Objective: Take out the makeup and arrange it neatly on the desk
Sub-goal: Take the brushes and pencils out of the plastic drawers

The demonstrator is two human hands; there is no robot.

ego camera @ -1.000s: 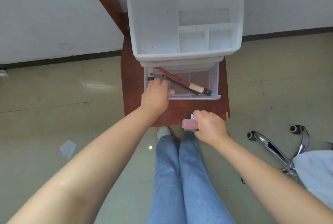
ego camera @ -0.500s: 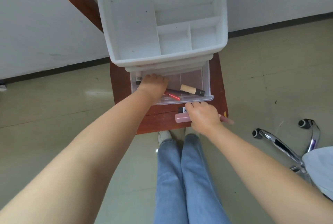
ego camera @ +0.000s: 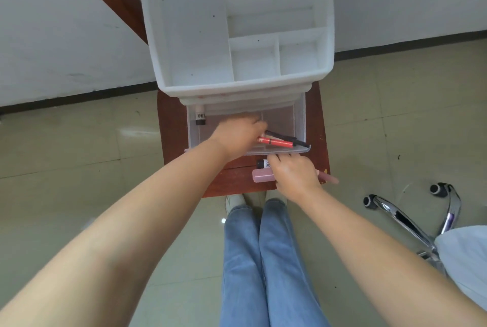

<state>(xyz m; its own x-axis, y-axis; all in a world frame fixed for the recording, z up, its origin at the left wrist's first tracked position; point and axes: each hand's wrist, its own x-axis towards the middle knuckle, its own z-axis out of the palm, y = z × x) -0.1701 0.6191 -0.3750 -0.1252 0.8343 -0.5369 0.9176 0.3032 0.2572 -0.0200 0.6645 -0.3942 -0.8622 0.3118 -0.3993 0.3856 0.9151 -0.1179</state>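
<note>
Left hand: your left hand (ego camera: 238, 135) reaches into the clear drawer (ego camera: 299, 118), its fingers curled round a red tube (ego camera: 276, 141) and black pencils (ego camera: 286, 137).
Right hand: your right hand (ego camera: 293, 175) lies on the bench (ego camera: 171, 129), gripping a pink bottle (ego camera: 262, 176).
Beside it: a black-capped tube (ego camera: 263, 163) just under the drawer's front lip.
Drawer corner: a small labelled bottle (ego camera: 200, 116).
Above: the white organiser (ego camera: 189, 37).

Both my arms stretched forward. My left hand (ego camera: 238, 137) knuckles up, fingers curled, gripping. My right hand (ego camera: 295, 174) lower, fingers bent downward.
</note>
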